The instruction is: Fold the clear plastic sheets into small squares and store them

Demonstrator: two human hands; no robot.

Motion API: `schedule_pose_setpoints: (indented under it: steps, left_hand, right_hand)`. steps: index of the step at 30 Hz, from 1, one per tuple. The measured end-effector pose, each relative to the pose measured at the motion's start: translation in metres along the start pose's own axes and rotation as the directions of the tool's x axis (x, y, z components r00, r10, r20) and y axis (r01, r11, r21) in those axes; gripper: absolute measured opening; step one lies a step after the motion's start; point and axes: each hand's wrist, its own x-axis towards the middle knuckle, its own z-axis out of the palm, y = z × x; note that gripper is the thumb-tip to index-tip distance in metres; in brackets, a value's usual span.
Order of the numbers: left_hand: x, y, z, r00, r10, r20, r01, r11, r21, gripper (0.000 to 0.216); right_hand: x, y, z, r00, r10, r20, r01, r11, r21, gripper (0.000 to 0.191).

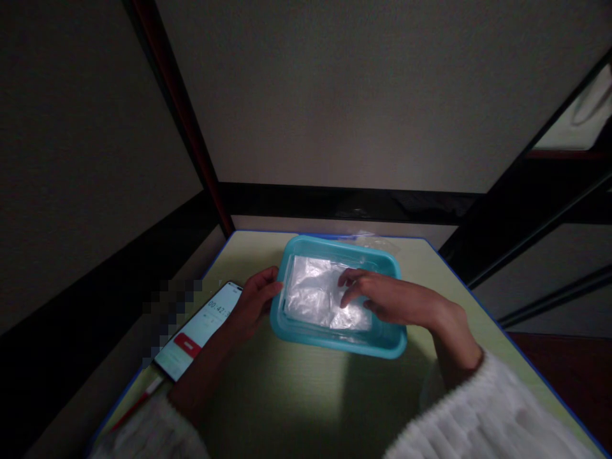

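A blue plastic basket-like tray (337,347) rests on the table, slightly turned. Flat, shiny clear plastic bags (310,293) lie inside it. At the tray's left rim, my left hand (258,296) is closed, with thumb and fingers pinching the edge. My right hand (377,296) reaches over the right rim into the tray. Its fingers are apart and bent downward above the plastic, the tips on or just over its surface. I see nothing held between them.
On the left of the pale table (287,401) lies a phone (205,328) showing a running timer, with a red cable (131,411) plugged in. Behind the tray is loose clear plastic (375,242). Panelled walls (335,95) stand behind the table and to the left.
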Motion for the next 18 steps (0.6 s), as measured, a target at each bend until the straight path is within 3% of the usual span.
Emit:
schedule_pose_setpoints:
  steps: [8, 18]
  left_hand:
    - [0.001, 0.001, 0.001, 1.0, 0.004, 0.016, -0.004, 1.0, -0.005, 0.027]
    - [-0.001, 0.002, 0.0, 1.0, -0.006, 0.029, 0.006, 1.0, 0.002, 0.03]
  right_hand:
    - [0.008, -0.004, 0.004, 0.998, 0.065, 0.022, -0.063, 0.992, -0.11, 0.027]
    - [0.013, -0.01, 0.012, 0.984, 0.115, 0.137, -0.1, 0.989, -0.112, 0.034]
